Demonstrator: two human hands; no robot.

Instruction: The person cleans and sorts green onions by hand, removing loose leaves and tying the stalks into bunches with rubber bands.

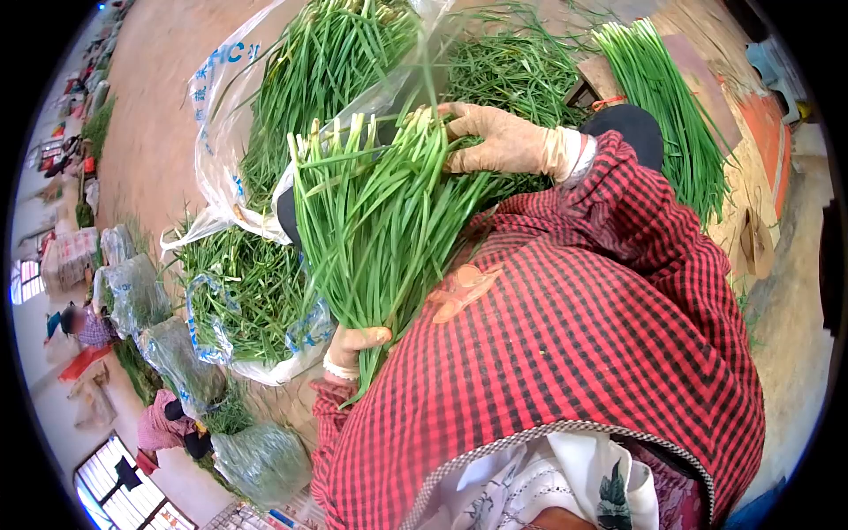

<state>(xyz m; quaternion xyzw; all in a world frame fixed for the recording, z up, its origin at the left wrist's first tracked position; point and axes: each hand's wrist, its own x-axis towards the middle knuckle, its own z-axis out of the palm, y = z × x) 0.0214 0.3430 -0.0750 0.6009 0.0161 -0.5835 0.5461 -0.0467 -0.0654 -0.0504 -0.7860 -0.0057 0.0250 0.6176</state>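
A loose bunch of long green stalks [380, 212] with pale cut ends lies across my lap, pale ends away from me. My left hand [356, 345] is wrapped round its leafy lower end, thumb on top. Gloved, my right hand [508, 141] grips the bunch near the pale ends, its fingertips partly hidden among the stalks. Beyond it, more stalks [327, 66] fill an open clear plastic bag [215, 132]. A second bag of loose greens [243, 300] sits to the left of the bunch.
At the upper right, a neat bundle of stalks [658, 115] rests on a board [693, 66]. A heap of loose greens [517, 75] lies behind my right hand. Filled plastic bags [261, 461] line the left side, where other people [161, 421] sit.
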